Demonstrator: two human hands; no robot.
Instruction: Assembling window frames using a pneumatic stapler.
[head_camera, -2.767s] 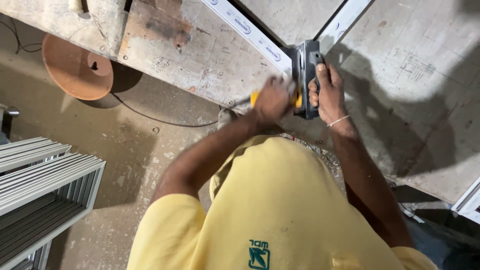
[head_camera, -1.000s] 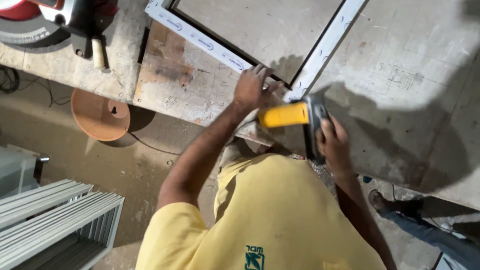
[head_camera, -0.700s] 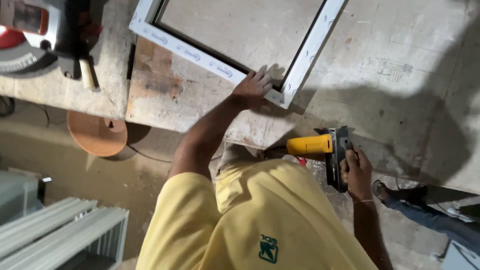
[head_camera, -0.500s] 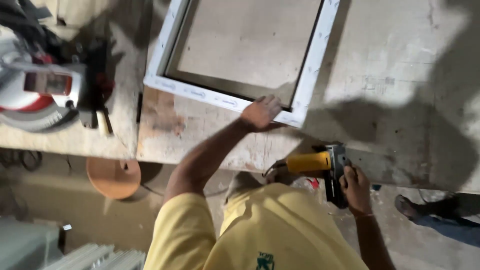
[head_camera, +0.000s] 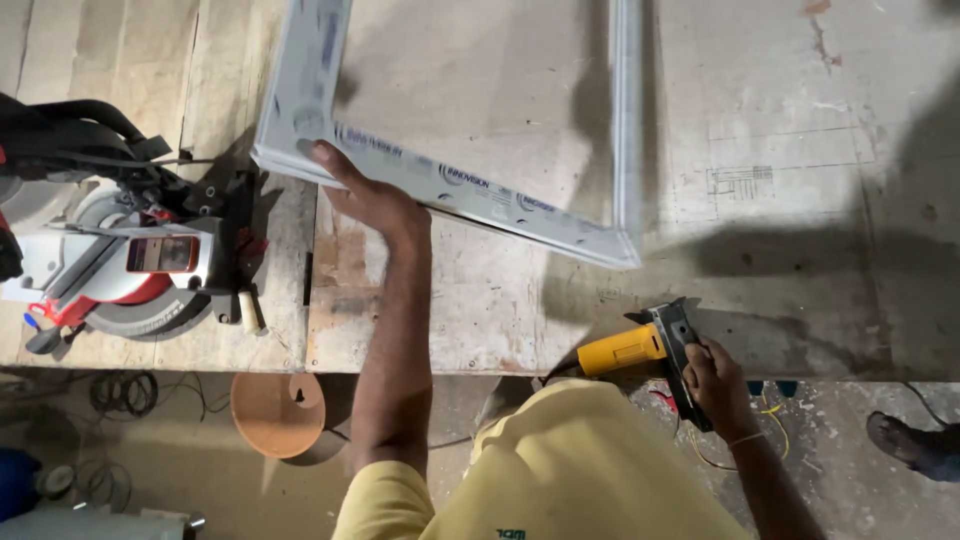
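Note:
A white rectangular window frame (head_camera: 480, 195) wrapped in protective film lies on the worn wooden workbench (head_camera: 800, 250). My left hand (head_camera: 375, 205) grips its near rail close to the near-left corner, arm stretched forward. My right hand (head_camera: 715, 375) holds a yellow and black power drill (head_camera: 625, 350) at the bench's near edge, to the right of my body. The drill sits apart from the frame, below the frame's near-right corner (head_camera: 625, 255).
A red and grey mitre saw (head_camera: 130, 260) stands on the bench at the left. On the floor below are an orange round bowl (head_camera: 278, 412) and coiled cables (head_camera: 120, 392). Another person's foot (head_camera: 915, 445) shows at the right edge.
The frame has swung and shifted left across the bench, and my left hand moved with it to the left corner. My right hand drew the drill away from the frame to the bench edge.

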